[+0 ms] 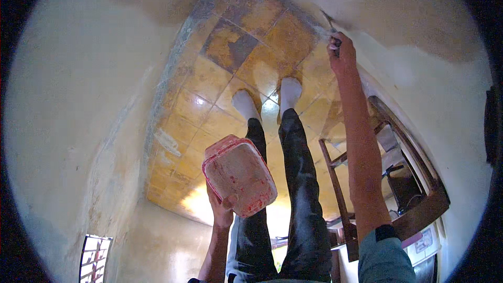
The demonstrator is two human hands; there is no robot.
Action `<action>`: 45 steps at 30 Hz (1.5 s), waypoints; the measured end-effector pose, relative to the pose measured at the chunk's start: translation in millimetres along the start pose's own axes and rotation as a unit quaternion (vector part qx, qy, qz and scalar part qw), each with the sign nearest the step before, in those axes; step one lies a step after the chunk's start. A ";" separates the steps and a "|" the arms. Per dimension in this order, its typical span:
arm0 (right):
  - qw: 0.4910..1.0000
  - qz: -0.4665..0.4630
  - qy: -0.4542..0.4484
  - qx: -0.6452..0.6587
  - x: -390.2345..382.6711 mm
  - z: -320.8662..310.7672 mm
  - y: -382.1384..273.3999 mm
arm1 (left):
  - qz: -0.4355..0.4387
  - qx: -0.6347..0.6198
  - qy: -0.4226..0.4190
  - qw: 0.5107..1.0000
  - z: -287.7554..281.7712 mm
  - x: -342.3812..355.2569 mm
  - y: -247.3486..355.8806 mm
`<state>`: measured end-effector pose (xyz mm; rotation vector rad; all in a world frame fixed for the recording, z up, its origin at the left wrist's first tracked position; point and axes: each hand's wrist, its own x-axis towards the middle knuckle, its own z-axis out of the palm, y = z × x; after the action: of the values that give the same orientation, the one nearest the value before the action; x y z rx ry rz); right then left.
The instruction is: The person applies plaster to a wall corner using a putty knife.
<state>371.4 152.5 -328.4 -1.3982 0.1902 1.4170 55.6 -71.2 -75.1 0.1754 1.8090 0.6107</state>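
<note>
So the person's got a red tub (219,148) in the left hand (222,210), fingers wrapped round its near side, the open top facing up and the inside caked with a pale, pinkish-grey coating. The tub's held in front of the legs in dark trousers (301,178). Ahead of it and off to its right, the right arm's stretched way out, with the right hand (343,52) clenched around some thin tool (328,19) by the patchy wall (435,73); can't tell if the tip's actually touching. Beyond the tub are two feet in light socks (245,104) on the yellowish tiled floor (209,78). Right of the tub there's a dark wooden frame (338,188), and well to its lower left, a barred window (94,259).
</note>
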 end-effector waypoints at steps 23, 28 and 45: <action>0.999 0.013 0.027 0.031 -32.2 -21.2 19.0 | 0.008 -0.028 -0.024 0.999 5.3 -5.7 2.3; 0.996 -0.007 0.074 -0.057 -2.5 -8.7 27.8 | -0.009 -0.011 -0.007 1.000 5.6 -3.7 0.5; 0.993 -0.079 0.077 -0.038 -89.4 -10.8 19.3 | 0.012 -0.012 0.003 1.000 -15.1 -3.1 -3.9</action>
<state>339.1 87.6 -271.6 -1.5531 0.1228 1.1979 43.4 -80.5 -71.3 0.1800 1.8077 0.6504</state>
